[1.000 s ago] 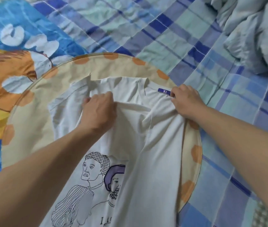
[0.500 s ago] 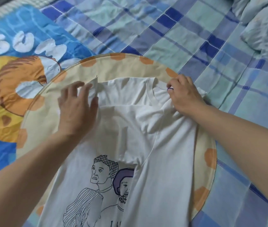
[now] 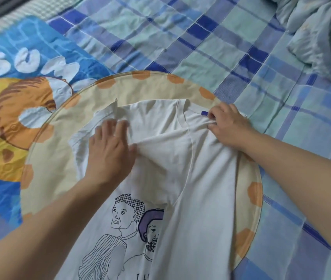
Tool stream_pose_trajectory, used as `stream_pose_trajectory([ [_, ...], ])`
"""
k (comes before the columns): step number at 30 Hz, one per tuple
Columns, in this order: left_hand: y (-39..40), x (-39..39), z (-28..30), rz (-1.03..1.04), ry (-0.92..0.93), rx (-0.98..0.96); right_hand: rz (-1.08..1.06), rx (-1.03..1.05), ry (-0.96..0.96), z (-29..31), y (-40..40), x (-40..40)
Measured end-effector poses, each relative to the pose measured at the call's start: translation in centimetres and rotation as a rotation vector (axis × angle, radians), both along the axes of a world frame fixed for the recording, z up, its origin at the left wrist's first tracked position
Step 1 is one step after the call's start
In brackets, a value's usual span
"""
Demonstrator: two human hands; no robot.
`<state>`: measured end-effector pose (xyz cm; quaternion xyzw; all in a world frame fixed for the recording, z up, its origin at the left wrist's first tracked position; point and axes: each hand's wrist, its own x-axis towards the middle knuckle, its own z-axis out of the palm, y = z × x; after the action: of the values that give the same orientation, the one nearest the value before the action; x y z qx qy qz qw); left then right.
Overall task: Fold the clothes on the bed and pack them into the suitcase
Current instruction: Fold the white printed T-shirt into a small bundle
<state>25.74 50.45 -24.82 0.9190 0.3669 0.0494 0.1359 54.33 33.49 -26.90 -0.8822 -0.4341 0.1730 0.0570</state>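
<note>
White T-shirt [image 3: 190, 168], printed side up, spread on a round cream mat [image 3: 45, 158] with orange spots, on the checked bedsheet [image 3: 180, 37]. Right side already folded inward along a long lengthwise crease. Left hand [image 3: 110, 154], half a second ago lifted with fingers splayed above the left sleeve [image 3: 104, 116], now lowered flat, fingers together, pressing cloth just right of that sleeve. Right hand [image 3: 229, 126] unchanged: pinching the fabric at the right shoulder, beside the blue neck label [image 3: 204, 113]. Probably smoothing and anchoring before folding in the left side; packing still far off. Suitcase nowhere in view. Shirt hem cut off at the near edge, print partly covered by the fold. Left fingertips motion-blurred. Crumpled pale-blue bedding [image 3: 322, 37] far right, cropped.
</note>
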Motion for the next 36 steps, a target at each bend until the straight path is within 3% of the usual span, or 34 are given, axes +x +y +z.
stream_pose_trajectory([
  [3, 1.7, -2.4, -0.7, 0.4, 0.119, -0.135, -0.012, 0.003, -0.045, -0.4, 0.5, 0.0],
  [5, 2.8, -4.0, -0.8, 0.526, 0.207, -0.175, 0.02, -0.041, -0.067, -0.8, 0.6, 0.4],
  [9, 4.3, -4.8, -1.2, 0.343, 0.235, -0.104, 0.011, -0.107, -0.107, -0.5, 1.0, 0.7],
  [12, 6.6, -3.5, -1.2, 0.377, 0.283, -0.109, 0.062, -0.226, -0.177, 0.1, 0.8, 0.7],
  [15, 8.8, -2.8, -0.5, 0.35, 0.348, 0.026, 0.06, -0.246, -0.154, 0.1, 0.1, 0.5],
  [20, 12.6, 5.3, 1.0, 0.26, 0.249, 0.171, -0.243, -0.27, 0.044, 0.1, -3.8, 1.1],
  [24, 9.6, 17.2, 1.2, 0.184, -0.096, -0.072, -0.514, -0.302, -0.025, 0.5, -10.7, 3.0],
  [26, 3.8, 19.1, 0.4, 0.046, -0.128, -0.096, -0.692, -0.251, -0.079, 1.6, -13.9, 2.7],
  [30, -10.7, 8.8, -0.3, -0.311, -0.103, -0.128, -0.901, 0.077, -0.284, 4.1, -16.8, -2.2],
  [32, -15.8, -0.8, 0.4, -0.303, -0.077, -0.221, -1.105, 0.259, -0.185, 4.2, -17.6, -6.2],
  [34, -18.6, -10.4, 0.7, -0.034, -0.018, -0.31, -1.392, 0.385, 0.144, 4.0, -17.7, -9.4],
  [36, -19.2, -17.4, 1.3, 0.464, 0.089, -0.406, -1.61, 0.55, 0.476, 3.6, -17.3, -10.4],
])
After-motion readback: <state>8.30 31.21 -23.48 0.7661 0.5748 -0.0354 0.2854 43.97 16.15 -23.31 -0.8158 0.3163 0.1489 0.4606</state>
